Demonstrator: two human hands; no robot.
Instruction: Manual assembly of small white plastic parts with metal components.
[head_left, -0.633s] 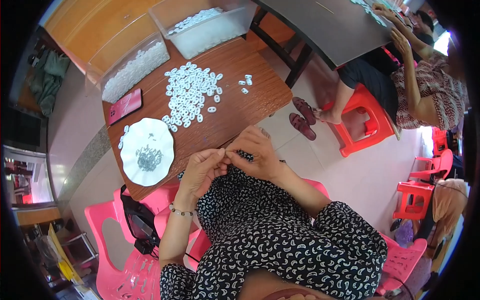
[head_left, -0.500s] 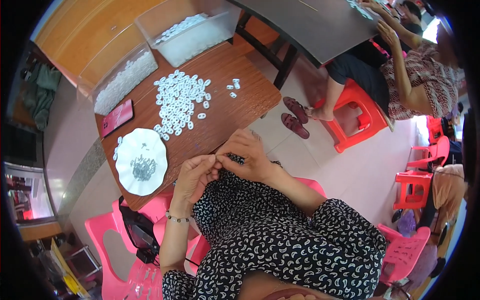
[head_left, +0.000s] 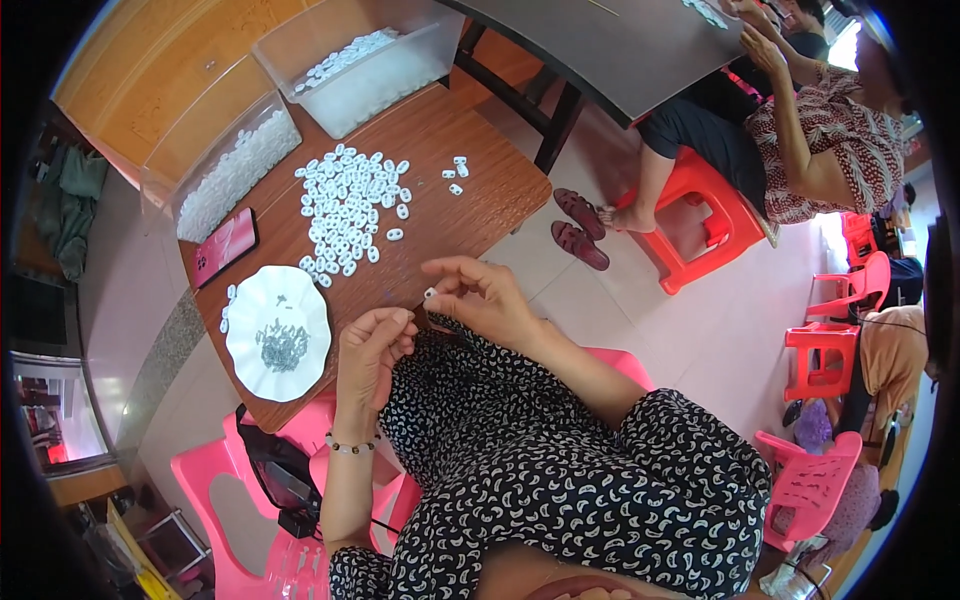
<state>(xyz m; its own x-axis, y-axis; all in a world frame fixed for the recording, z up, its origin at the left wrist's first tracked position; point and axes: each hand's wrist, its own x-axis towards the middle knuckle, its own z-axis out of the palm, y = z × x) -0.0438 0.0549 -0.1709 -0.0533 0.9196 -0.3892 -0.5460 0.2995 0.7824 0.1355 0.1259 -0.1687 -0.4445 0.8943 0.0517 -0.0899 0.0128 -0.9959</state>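
Note:
My right hand (head_left: 480,297) pinches a small white plastic piece (head_left: 430,293) between thumb and forefinger, just over the near edge of the brown wooden table (head_left: 440,150). My left hand (head_left: 372,350) is beside it, fingers curled with the tips pinched together; whether it holds something tiny I cannot tell. A pile of several white plastic pieces (head_left: 350,205) lies on the table beyond both hands. A white scalloped plate (head_left: 250,330) with small grey metal parts (head_left: 283,345) sits to the left of my left hand.
Two clear plastic bins (head_left: 365,65) (head_left: 235,165) of white pieces stand at the table's far side, next to a red phone (head_left: 225,245). Pink stools (head_left: 260,470) are at the lower left. Another person (head_left: 800,130) sits on a red stool (head_left: 700,215) at a grey table (head_left: 620,50); sandals (head_left: 580,230) lie on the floor.
My hands have drawn slightly apart: the right hand lifted the white piece up and away from the left. The view has tilted, shifting the table.

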